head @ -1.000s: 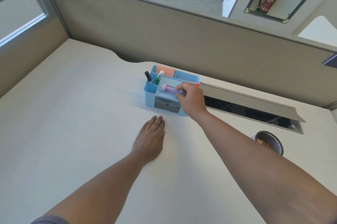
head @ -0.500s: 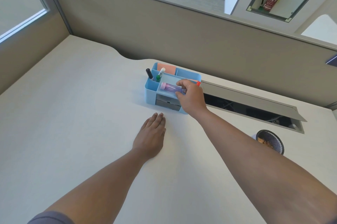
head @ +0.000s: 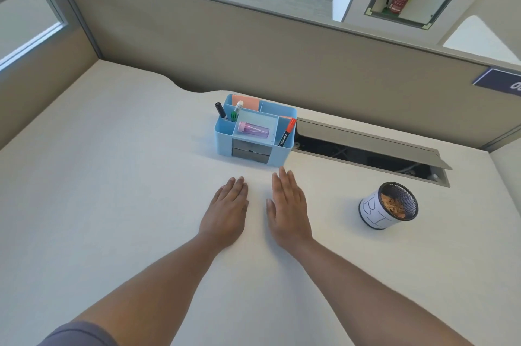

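Note:
A light blue desk organiser (head: 222, 135) stands on the white desk (head: 112, 176) near the back. A clear purple tube (head: 253, 128) lies on its side in the organiser's middle tray. A black marker (head: 220, 111) and a green-and-white pen (head: 236, 111) stand in the left slot. A red marker (head: 287, 131) leans in the right slot. My left hand (head: 227, 211) lies flat on the desk with straight fingers. Beside it my right hand (head: 287, 204) also rests flat, its fingertips just short of the organiser's front. Neither hand holds anything.
A black mesh cup (head: 390, 209) with a white label and wooden bits inside stands at the right. An open cable slot (head: 366, 155) with a raised lid runs behind it. Beige partition walls (head: 253, 49) enclose the desk at back and left.
My right hand let go of the purple tube, left it in the middle tray and drew back to lie flat on the desk. The left hand stayed put.

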A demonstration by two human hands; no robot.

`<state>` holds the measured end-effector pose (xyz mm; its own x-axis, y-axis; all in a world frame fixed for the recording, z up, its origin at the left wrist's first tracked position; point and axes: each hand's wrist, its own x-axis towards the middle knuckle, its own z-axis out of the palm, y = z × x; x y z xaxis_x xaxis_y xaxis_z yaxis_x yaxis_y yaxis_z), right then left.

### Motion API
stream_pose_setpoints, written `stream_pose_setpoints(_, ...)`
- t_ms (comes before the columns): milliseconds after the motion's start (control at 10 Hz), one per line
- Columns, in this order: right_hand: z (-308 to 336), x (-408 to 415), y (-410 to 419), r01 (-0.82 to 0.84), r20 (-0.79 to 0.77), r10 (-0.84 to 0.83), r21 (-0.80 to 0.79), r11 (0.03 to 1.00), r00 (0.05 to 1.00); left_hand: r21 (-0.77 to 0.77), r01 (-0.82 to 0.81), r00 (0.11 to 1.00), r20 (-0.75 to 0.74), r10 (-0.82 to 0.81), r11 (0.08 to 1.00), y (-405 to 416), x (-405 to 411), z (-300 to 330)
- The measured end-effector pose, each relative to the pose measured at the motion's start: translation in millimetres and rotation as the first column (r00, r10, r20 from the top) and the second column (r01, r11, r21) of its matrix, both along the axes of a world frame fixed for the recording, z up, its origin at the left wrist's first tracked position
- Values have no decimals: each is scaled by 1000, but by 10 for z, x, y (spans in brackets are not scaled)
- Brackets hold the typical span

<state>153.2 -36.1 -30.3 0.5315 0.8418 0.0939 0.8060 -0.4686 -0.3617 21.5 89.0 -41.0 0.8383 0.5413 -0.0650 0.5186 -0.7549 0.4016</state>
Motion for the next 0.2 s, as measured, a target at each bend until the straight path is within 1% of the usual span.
stream_pose_setpoints(100, -18, -131, -350, 58, -19, -59, -55, 997, 998, 40, 28, 1000, 5, -28, 999, -236, -98, 123)
stream_pose_setpoints(200, 116, -156, -460, 87, 9, -87, 8, 996, 996, 94, 43, 998, 47, -48, 995, -359, -40, 317)
